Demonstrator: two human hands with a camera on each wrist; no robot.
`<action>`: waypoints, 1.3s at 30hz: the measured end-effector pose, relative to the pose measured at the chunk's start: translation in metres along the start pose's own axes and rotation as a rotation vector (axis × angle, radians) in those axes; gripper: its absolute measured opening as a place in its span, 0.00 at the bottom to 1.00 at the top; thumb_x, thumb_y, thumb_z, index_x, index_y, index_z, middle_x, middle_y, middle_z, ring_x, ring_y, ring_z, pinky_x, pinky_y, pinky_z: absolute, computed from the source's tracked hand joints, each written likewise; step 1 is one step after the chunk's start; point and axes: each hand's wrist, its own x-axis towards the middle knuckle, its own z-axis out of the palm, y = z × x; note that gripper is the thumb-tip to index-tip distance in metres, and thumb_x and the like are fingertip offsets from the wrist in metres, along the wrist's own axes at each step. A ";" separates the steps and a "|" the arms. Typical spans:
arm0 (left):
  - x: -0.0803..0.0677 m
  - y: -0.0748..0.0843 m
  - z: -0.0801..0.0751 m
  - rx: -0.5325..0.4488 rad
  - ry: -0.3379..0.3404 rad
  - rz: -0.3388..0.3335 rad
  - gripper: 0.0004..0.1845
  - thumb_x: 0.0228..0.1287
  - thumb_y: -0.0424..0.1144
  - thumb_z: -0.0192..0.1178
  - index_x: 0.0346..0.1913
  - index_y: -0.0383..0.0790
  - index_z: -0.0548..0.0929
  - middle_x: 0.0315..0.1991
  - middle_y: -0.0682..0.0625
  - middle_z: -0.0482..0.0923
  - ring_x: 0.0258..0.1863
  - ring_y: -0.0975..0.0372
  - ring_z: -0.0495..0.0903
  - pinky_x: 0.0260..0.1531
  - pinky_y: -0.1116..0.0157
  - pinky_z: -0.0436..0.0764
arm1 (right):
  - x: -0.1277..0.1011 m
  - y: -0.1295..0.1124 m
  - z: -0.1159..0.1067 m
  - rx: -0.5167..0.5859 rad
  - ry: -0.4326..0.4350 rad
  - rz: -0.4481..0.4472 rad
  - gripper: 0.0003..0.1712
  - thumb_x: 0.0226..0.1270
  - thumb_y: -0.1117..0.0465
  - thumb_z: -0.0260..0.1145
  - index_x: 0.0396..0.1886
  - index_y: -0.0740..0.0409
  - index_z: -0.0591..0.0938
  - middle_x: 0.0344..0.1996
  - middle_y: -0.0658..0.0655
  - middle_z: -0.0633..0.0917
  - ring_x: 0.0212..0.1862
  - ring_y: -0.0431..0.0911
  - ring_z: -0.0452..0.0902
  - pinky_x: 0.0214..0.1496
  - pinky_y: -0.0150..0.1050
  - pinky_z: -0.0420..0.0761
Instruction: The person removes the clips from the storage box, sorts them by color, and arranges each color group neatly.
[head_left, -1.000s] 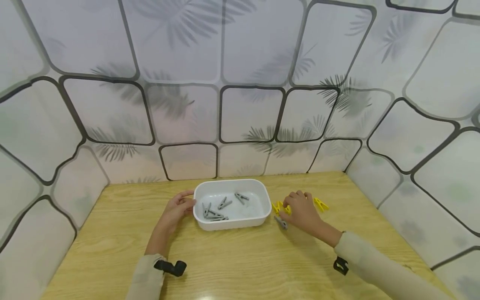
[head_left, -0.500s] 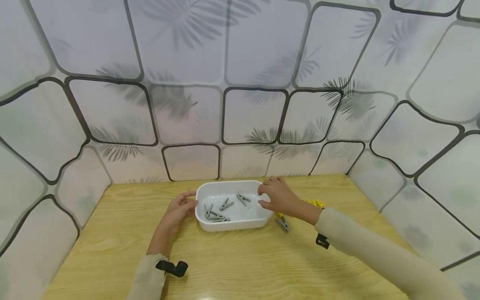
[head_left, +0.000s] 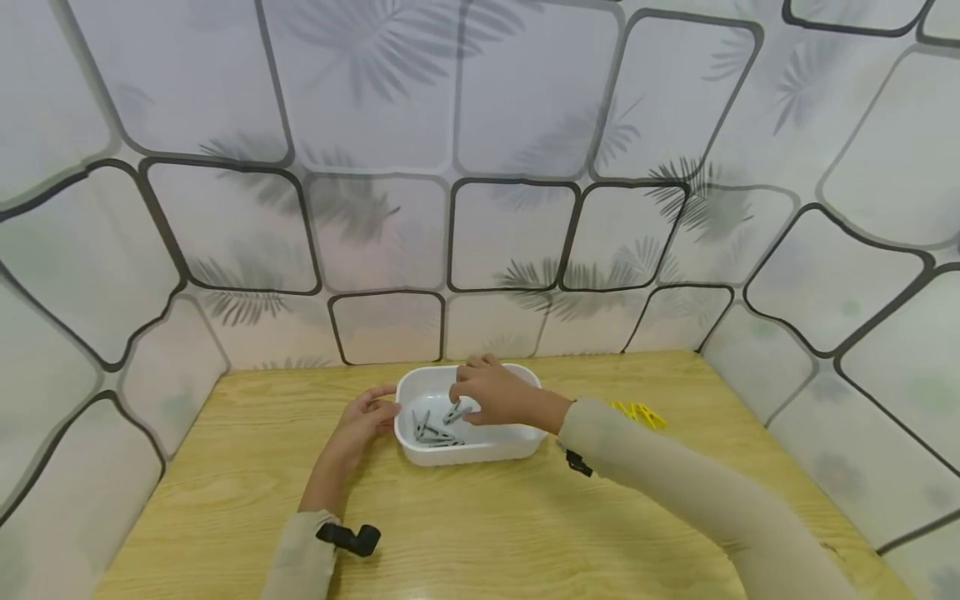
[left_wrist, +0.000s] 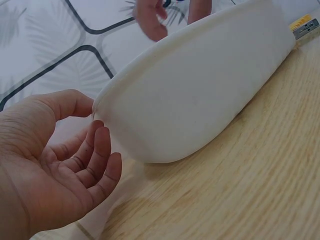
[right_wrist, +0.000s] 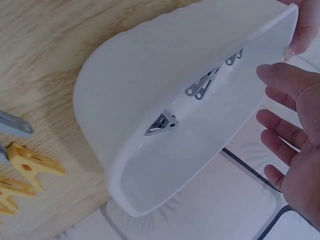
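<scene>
Your right hand has moved leftward over the white tub, fingers apart above grey clips; your left hand pinches its rim

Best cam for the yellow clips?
Right wrist: the yellow clips show largest there, though the picture's left edge cuts some off. The head view has them small, close by the right sleeve. Left wrist shows just a bit of yellow past the white tub's far end.
</scene>
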 end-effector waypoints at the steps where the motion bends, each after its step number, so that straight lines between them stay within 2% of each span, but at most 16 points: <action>1: 0.000 0.000 0.000 -0.001 0.001 -0.001 0.26 0.74 0.32 0.59 0.71 0.30 0.68 0.41 0.52 0.83 0.37 0.67 0.82 0.40 0.72 0.83 | 0.003 0.000 0.000 -0.001 -0.012 0.001 0.13 0.63 0.53 0.76 0.47 0.48 0.87 0.46 0.52 0.82 0.52 0.49 0.72 0.57 0.51 0.71; 7: -0.001 0.002 0.001 0.005 0.009 -0.004 0.26 0.74 0.33 0.59 0.71 0.31 0.69 0.43 0.50 0.83 0.38 0.66 0.82 0.40 0.71 0.83 | 0.018 -0.002 -0.002 0.028 -0.061 0.019 0.14 0.61 0.55 0.78 0.47 0.48 0.89 0.48 0.53 0.83 0.51 0.50 0.70 0.56 0.50 0.67; 12: -0.002 0.002 0.000 0.010 0.020 -0.008 0.26 0.74 0.32 0.59 0.71 0.30 0.69 0.43 0.49 0.83 0.38 0.65 0.81 0.40 0.71 0.82 | 0.030 0.000 0.002 0.027 -0.130 0.037 0.13 0.61 0.54 0.77 0.46 0.46 0.90 0.48 0.49 0.85 0.51 0.48 0.71 0.55 0.47 0.66; 21: -0.003 0.001 0.002 -0.013 0.025 0.004 0.26 0.72 0.31 0.60 0.69 0.29 0.70 0.39 0.51 0.83 0.35 0.66 0.81 0.39 0.70 0.82 | 0.038 -0.002 0.014 0.001 -0.194 0.042 0.13 0.61 0.56 0.78 0.46 0.46 0.91 0.47 0.49 0.86 0.58 0.51 0.73 0.57 0.48 0.68; 27: -0.004 0.003 0.002 -0.011 0.025 0.005 0.26 0.72 0.32 0.60 0.70 0.30 0.70 0.43 0.47 0.83 0.36 0.66 0.82 0.40 0.70 0.83 | 0.039 -0.001 0.021 -0.054 -0.198 0.036 0.15 0.60 0.53 0.78 0.48 0.43 0.91 0.47 0.47 0.86 0.54 0.48 0.73 0.54 0.45 0.68; 30: -0.004 0.003 0.002 -0.015 0.021 0.012 0.26 0.71 0.31 0.60 0.70 0.30 0.70 0.41 0.48 0.83 0.36 0.66 0.82 0.39 0.70 0.83 | 0.040 0.000 0.027 -0.054 -0.197 0.034 0.17 0.59 0.53 0.79 0.49 0.43 0.91 0.46 0.47 0.87 0.49 0.46 0.72 0.52 0.44 0.68; 39: 0.000 -0.002 0.002 -0.005 0.024 0.014 0.26 0.71 0.31 0.60 0.69 0.30 0.71 0.40 0.50 0.83 0.36 0.65 0.83 0.40 0.69 0.83 | 0.043 -0.002 0.039 -0.075 -0.239 0.018 0.15 0.60 0.52 0.78 0.48 0.40 0.91 0.44 0.44 0.87 0.43 0.43 0.69 0.45 0.38 0.61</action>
